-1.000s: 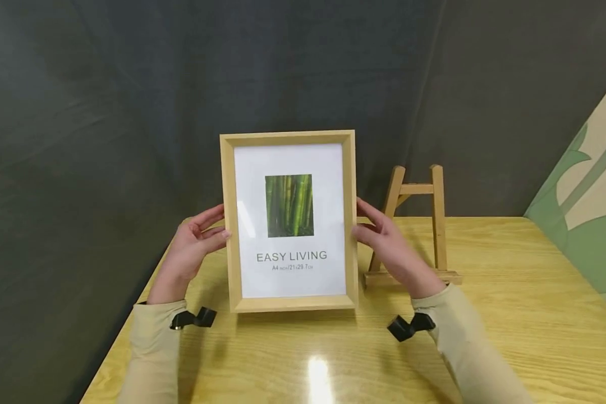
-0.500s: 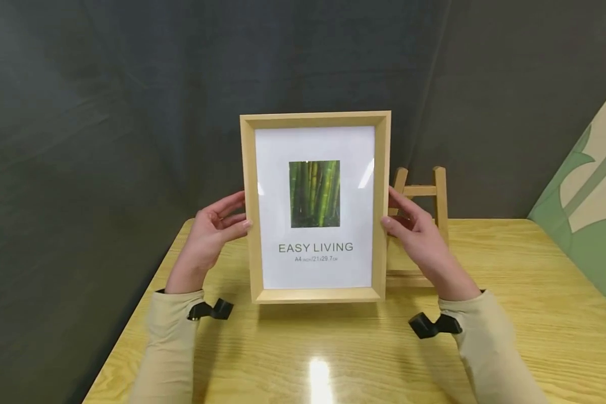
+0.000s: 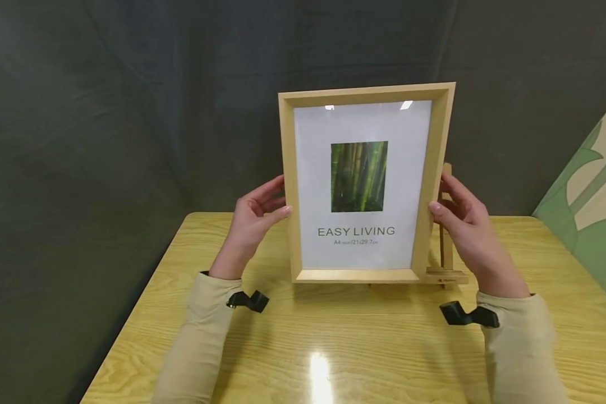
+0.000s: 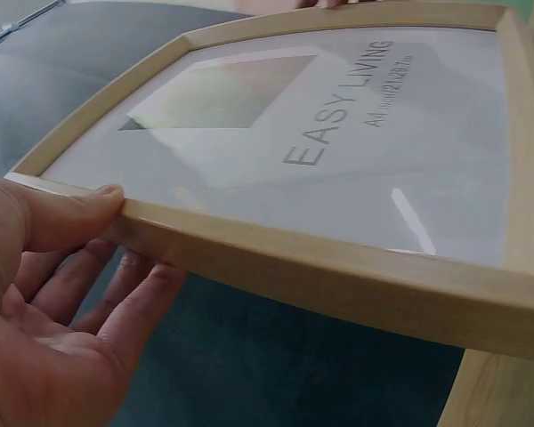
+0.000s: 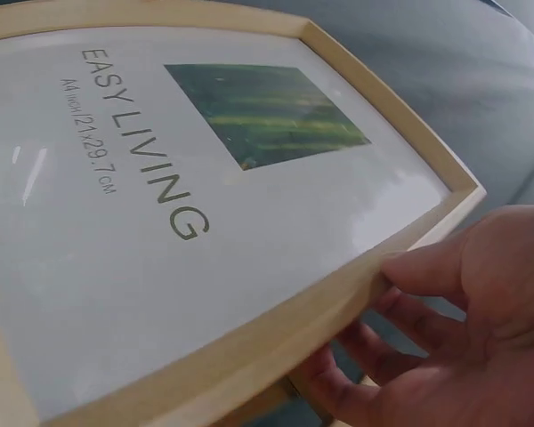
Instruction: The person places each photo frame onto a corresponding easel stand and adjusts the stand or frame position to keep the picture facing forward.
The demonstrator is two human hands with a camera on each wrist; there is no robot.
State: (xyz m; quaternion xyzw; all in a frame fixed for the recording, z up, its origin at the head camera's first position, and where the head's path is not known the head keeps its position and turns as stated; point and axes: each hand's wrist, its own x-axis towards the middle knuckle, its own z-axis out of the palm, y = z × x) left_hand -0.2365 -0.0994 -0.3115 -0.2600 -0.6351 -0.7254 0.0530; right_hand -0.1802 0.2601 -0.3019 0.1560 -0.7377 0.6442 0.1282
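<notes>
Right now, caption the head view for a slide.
Left grip and right grip hold an EASY LIVING picture frame, partly hiding a wooden easel.

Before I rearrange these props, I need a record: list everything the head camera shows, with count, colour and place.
Table: one, yellowish wood, foreground
Easel: one, brown wood, on the table, mostly hidden
Picture frame: one, pale wood, in front of the easel
Bamboo print: one, green on white, inside the frame
Backdrop: one, dark grey, behind
Leaf-patterned panel: one, green and beige, far right
Wrist cameras: two, black, at both wrists
Sleeves: two, beige, lower left and right
Left hand: one, bare, gripping frame's left side
Right hand: one, bare, gripping frame's right side
</notes>
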